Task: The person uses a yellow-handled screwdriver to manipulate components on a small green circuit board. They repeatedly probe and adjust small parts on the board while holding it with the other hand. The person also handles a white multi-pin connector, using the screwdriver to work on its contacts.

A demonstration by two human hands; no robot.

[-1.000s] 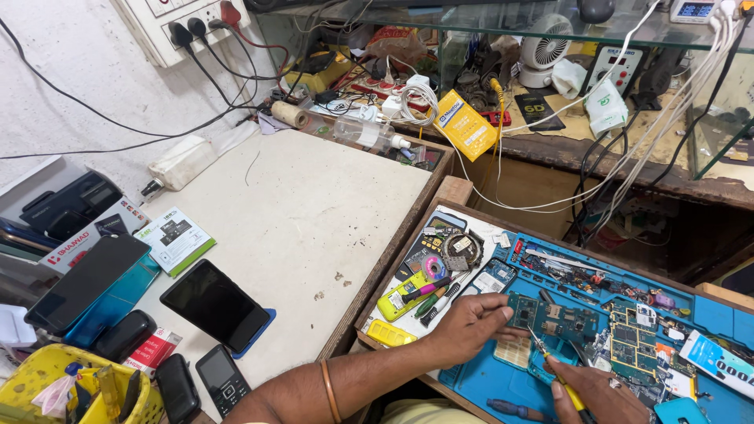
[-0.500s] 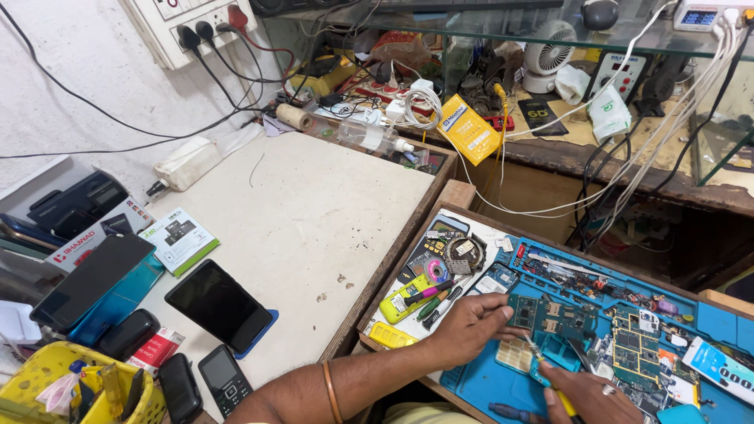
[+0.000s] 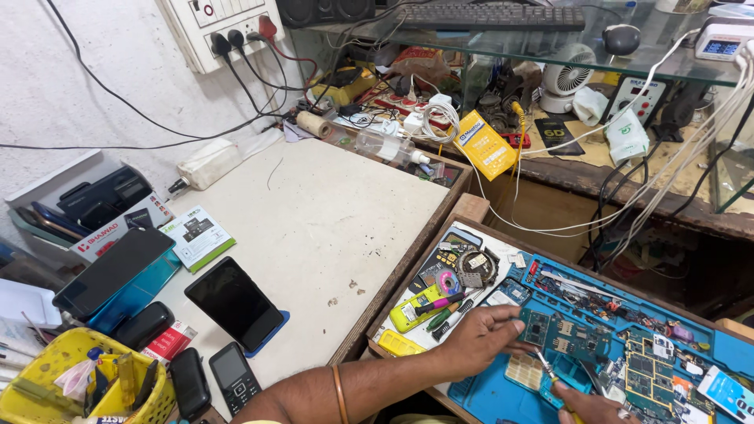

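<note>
My left hand [image 3: 481,343] reaches over the blue work mat [image 3: 707,357] and pinches the left edge of a green circuit board [image 3: 567,335] lying on it. My right hand [image 3: 591,407] shows only at the bottom edge, fingers closed around a thin yellow-handled tool [image 3: 554,377] whose tip points up toward the board. A small beige keypad piece [image 3: 524,369] lies just under the board, between both hands. An orange bangle [image 3: 339,392] circles my left forearm.
Several phones [image 3: 236,302] lie on the white counter [image 3: 330,212] at left, beside a yellow basket [image 3: 157,396]. More boards [image 3: 648,373], markers [image 3: 444,306] and a tape roll [image 3: 449,281] crowd the mat. Cables, a yellow box [image 3: 484,144] and a glass shelf [image 3: 597,59] stand behind.
The view has shifted slightly down and left. My left hand keeps its hold on the board; my right hand has slipped lower, toward the frame's bottom edge.
</note>
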